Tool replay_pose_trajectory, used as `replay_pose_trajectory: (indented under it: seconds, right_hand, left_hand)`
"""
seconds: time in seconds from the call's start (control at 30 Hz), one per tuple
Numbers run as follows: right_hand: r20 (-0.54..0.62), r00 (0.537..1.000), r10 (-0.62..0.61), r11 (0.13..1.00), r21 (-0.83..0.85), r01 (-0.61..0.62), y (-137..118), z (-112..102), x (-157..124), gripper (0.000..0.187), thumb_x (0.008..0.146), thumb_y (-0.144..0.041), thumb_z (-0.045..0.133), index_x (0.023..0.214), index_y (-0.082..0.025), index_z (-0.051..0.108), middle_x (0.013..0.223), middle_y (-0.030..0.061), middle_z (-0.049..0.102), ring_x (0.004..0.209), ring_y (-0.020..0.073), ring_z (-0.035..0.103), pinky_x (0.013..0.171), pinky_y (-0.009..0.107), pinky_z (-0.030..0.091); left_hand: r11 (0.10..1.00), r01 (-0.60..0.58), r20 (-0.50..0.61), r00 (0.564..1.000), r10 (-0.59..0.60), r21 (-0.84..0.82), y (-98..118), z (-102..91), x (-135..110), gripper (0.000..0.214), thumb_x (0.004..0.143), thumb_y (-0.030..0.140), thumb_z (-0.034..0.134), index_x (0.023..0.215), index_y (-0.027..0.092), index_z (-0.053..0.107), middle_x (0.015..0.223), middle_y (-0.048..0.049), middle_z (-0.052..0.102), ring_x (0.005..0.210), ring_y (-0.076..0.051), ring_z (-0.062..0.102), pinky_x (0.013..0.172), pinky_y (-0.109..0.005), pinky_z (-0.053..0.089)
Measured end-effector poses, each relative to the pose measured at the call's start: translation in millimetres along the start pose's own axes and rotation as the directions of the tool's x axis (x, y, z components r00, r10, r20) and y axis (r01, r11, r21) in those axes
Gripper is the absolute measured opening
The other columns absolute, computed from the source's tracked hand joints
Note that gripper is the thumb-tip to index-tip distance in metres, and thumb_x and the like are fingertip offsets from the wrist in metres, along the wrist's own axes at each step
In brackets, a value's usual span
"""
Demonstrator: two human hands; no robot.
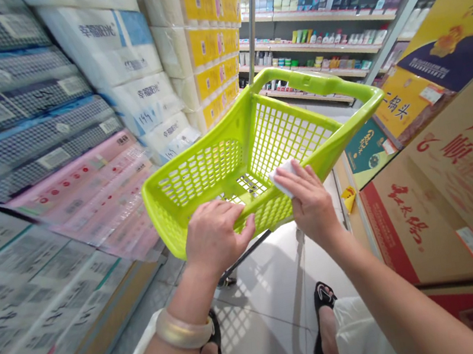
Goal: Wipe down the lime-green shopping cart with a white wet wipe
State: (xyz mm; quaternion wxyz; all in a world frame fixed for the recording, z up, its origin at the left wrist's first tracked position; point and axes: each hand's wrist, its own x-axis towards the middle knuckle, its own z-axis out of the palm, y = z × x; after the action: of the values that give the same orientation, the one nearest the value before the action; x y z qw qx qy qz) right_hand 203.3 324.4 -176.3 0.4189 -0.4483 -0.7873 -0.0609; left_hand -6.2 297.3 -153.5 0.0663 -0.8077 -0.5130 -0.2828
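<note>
A lime-green plastic shopping cart [247, 121] with perforated walls stands in front of me, turned at an angle, its handle at the upper right. My left hand [217, 231] is closed over the near rim, thumb on my side and fingers partly hidden over the edge. A white folded wipe [280, 179], perhaps tissue or cloth, lies under the fingers of my right hand [314, 203]. That hand presses it against the same rim, further right. Through the holes and the opening, the cart's floor shows no goods.
Packs of tissue paper [121, 45] are stacked along the left. Cardboard cartons [428, 224] line the right side close to the cart. Shelves with small boxes and bottles [331, 36] stand behind. My feet in black sandals are on the tiled floor [260, 329].
</note>
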Motion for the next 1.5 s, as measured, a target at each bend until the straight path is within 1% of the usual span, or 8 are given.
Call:
replay_pose_trajectory:
  seconds: [0.13,0.3,0.57,0.77,1.0,1.23,1.4,1.5]
  right_hand:
    - [-0.097,0.993,0.067,0.997,-0.028,-0.07,3.3,0.2,-1.1,0.053,0.086,-0.002,0.039,0.126,-0.025,0.064,0.13,0.0034,0.066,0.141,0.0234,0.041,0.118,0.054,0.031]
    - [0.117,0.978,-0.175,0.983,0.079,0.166,-26.8,11.3,-8.5,0.047,0.091,-0.005,0.04,0.129,-0.023,0.062,0.135,0.0031,0.063,0.142,0.0196,0.038,0.119,0.043,0.034]
    - [-0.156,0.982,0.105,0.994,-0.017,-0.109,9.6,-3.2,0.9,0.056,0.084,-0.001,0.038,0.126,-0.026,0.065,0.131,0.0036,0.066,0.141,0.0247,0.04,0.118,0.058,0.029]
    - [0.107,0.983,-0.152,0.986,0.083,0.143,-26.1,8.6,-8.9,0.05,0.09,-0.004,0.041,0.13,-0.026,0.061,0.134,0.0024,0.064,0.142,0.019,0.039,0.119,0.043,0.032]
    - [-0.164,0.98,0.11,0.992,-0.039,-0.118,8.5,-1.1,0.1,0.054,0.085,-0.001,0.038,0.127,-0.024,0.064,0.13,0.0049,0.066,0.143,0.0247,0.038,0.118,0.057,0.028]
    - [0.077,0.99,-0.122,0.992,0.051,0.118,-30.7,13.8,-11.0,0.051,0.09,-0.004,0.039,0.13,-0.026,0.062,0.133,0.0015,0.064,0.142,0.0185,0.038,0.12,0.044,0.03]
    - [-0.184,0.979,0.083,0.995,-0.045,-0.093,8.7,-3.4,0.8,0.056,0.085,-0.001,0.038,0.128,-0.026,0.063,0.128,0.0042,0.067,0.143,0.0245,0.038,0.118,0.058,0.028]
    - [-0.236,0.966,0.103,0.99,-0.067,-0.122,10.8,-4.4,0.0,0.055,0.085,-0.002,0.038,0.127,-0.026,0.063,0.129,0.0042,0.067,0.143,0.0249,0.036,0.118,0.06,0.026]
  left_hand:
    - [1.0,-0.007,0.0,1.0,0.007,0.012,-0.9,-0.3,-0.4,0.022,0.088,0.037,0.055,0.081,0.022,0.07,0.083,-0.0033,0.075,0.083,-0.022,0.067,0.078,-0.038,0.049]
    - [0.999,-0.017,-0.008,1.0,0.017,0.029,-1.8,-1.1,0.1,0.022,0.088,0.034,0.054,0.076,0.021,0.068,0.078,-0.0032,0.074,0.08,-0.022,0.067,0.075,-0.037,0.049]
    - [0.999,-0.027,-0.026,0.999,0.027,0.021,-3.7,-2.2,-1.4,0.024,0.088,0.036,0.054,0.077,0.021,0.07,0.079,-0.0037,0.074,0.079,-0.022,0.068,0.074,-0.037,0.05]
    - [1.0,-0.028,-0.011,1.0,0.028,0.004,-4.6,-2.7,-0.3,0.021,0.086,0.033,0.056,0.078,0.021,0.071,0.077,-0.0043,0.073,0.077,-0.022,0.066,0.072,-0.035,0.05]
    - [0.999,-0.041,-0.034,0.999,0.041,-0.001,-8.8,-1.3,-0.4,0.024,0.087,0.035,0.055,0.078,0.021,0.072,0.079,-0.0038,0.074,0.078,-0.022,0.067,0.074,-0.036,0.05]
    - [0.999,-0.027,-0.039,0.999,0.027,0.019,-9.8,-1.6,-0.9,0.022,0.087,0.032,0.056,0.073,0.021,0.07,0.073,-0.0024,0.073,0.074,-0.02,0.066,0.071,-0.033,0.049]
    - [1.0,-0.029,-0.042,0.999,0.03,0.009,-12.1,-2.7,-2.1,0.024,0.088,0.033,0.054,0.074,0.021,0.07,0.076,-0.0022,0.074,0.075,-0.019,0.067,0.071,-0.033,0.049]
    - [0.999,-0.037,-0.035,0.999,0.037,0.009,-15.5,-2.8,-2.2,0.025,0.089,0.035,0.054,0.076,0.022,0.071,0.077,-0.0022,0.074,0.077,-0.019,0.067,0.07,-0.032,0.049]
